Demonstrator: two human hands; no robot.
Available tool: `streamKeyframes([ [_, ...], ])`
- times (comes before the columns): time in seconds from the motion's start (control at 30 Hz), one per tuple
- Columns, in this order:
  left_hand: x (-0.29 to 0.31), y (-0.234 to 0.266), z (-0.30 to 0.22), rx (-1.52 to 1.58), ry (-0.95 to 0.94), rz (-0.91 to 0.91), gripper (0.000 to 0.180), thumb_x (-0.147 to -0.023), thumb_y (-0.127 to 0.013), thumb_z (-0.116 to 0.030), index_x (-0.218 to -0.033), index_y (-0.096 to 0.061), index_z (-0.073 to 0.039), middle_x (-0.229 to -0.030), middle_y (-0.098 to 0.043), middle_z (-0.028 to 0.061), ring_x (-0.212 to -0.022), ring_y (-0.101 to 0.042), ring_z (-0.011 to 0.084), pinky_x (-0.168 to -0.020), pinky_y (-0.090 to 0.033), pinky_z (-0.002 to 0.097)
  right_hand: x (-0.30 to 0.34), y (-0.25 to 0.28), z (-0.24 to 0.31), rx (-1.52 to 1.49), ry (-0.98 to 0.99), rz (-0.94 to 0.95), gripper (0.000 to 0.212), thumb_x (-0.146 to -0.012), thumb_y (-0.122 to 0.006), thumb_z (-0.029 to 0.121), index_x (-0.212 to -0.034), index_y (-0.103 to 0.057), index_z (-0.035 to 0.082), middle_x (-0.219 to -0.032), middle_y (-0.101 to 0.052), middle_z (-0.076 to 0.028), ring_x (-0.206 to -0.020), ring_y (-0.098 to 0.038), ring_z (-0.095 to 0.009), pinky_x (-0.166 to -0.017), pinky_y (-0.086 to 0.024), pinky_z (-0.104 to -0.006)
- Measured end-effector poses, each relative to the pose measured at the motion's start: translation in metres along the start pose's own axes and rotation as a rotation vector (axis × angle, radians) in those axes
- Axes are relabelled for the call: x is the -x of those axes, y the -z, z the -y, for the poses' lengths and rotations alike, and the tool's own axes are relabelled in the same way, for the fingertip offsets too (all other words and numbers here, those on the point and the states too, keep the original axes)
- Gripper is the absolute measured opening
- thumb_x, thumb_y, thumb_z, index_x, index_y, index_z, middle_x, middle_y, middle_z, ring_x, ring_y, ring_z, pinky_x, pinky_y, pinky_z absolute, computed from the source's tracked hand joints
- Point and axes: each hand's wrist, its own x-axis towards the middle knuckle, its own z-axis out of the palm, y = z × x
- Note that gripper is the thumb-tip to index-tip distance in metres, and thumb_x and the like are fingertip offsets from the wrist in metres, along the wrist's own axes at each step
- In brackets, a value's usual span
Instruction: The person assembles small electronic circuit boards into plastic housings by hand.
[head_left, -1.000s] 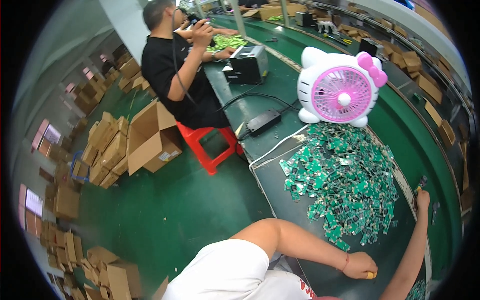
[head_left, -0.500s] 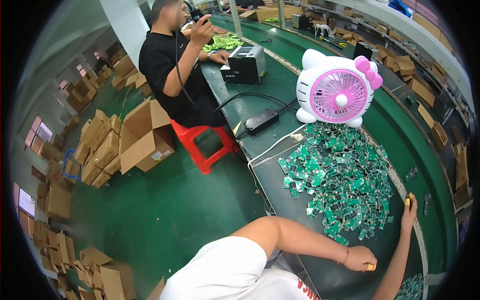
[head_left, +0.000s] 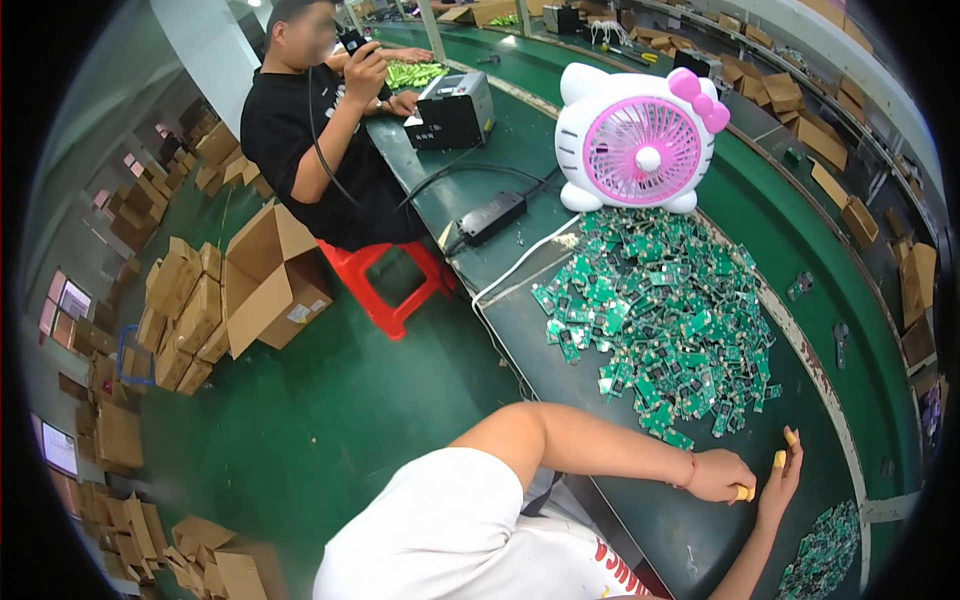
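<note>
Left hand [head_left: 720, 475] near pile [head_left: 690, 330]: curled, can't tell hold | right hand [head_left: 778, 488] near pile: spread, looks empty | pinch boards [head_left: 678, 439] gently

We tag a white short-sleeved shirt [head_left: 425, 525], loose, wrinkled, red lettering [head_left: 620, 570] on its front. We mark a thin red bracelet [head_left: 692, 471] above the left hand [head_left: 722, 475], yellow finger covers [head_left: 780, 459] there and two on the right hand [head_left: 779, 486].

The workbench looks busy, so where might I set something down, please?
Bare: between the large board pile and the workbench's left edge, and below the left hand, between the forearms. Crowded: before the fan, and at the smaller board pile.
</note>
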Motion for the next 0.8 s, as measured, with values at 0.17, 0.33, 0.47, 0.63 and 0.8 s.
streamKeyframes([
  [0.17,-0.002,0.002,0.002,0.107,0.073,-0.022,0.02,-0.075,-0.048,-0.006,-0.09,-0.061,-0.005,-0.069,-0.064,0.0047,-0.068,-0.063,0.02,-0.061,-0.048,0.0325,-0.002,0.0,0.002,0.041,-0.044,-0.034,0.038,-0.085,-0.038,-0.002,-0.123,-0.043,0.0,-0.13,-0.045,-0.013,-0.123,-0.04,-0.023,-0.102,-0.029,-0.0332],
  [0.33,-0.002,0.006,-0.002,0.172,0.103,-0.054,0.019,-0.077,-0.047,-0.005,-0.09,-0.06,-0.004,-0.067,-0.064,0.0056,-0.064,-0.063,0.0191,-0.057,-0.047,0.0305,-0.003,0.003,0.007,0.069,-0.099,-0.035,0.039,-0.083,-0.037,-0.006,-0.12,-0.045,0.001,-0.126,-0.048,-0.013,-0.116,-0.046,-0.022,-0.1,-0.03,-0.0314],
  [0.47,-0.002,0.005,-0.001,0.144,0.078,-0.042,0.018,-0.078,-0.047,-0.005,-0.09,-0.06,-0.003,-0.068,-0.063,0.0062,-0.063,-0.063,0.0191,-0.058,-0.047,0.0306,0.0,0.003,-0.001,-0.083,-0.109,-0.046,0.039,-0.082,-0.037,-0.008,-0.118,-0.047,0.001,-0.123,-0.049,-0.015,-0.116,-0.046,-0.021,-0.1,-0.031,-0.031],
  [0.63,-0.001,0.004,-0.001,0.201,0.076,-0.059,0.017,-0.079,-0.047,-0.005,-0.09,-0.059,-0.003,-0.068,-0.063,0.0065,-0.063,-0.063,0.0192,-0.057,-0.047,0.0305,-0.001,0.003,0.001,0.009,-0.051,-0.023,0.035,-0.08,-0.037,-0.008,-0.111,-0.052,0.0,-0.117,-0.052,-0.014,-0.119,-0.044,-0.025,-0.098,-0.032,-0.0322],
  [0.8,-0.001,0.007,-0.001,0.18,0.071,-0.042,0.018,-0.08,-0.045,-0.004,-0.091,-0.059,-0.003,-0.068,-0.063,0.0075,-0.062,-0.063,0.019,-0.057,-0.047,0.0306,0.0,0.002,0.005,0.053,-0.061,-0.03,0.032,-0.079,-0.038,-0.008,-0.105,-0.055,-0.001,-0.115,-0.052,-0.014,-0.119,-0.043,-0.026,-0.096,-0.034,-0.0323],
])
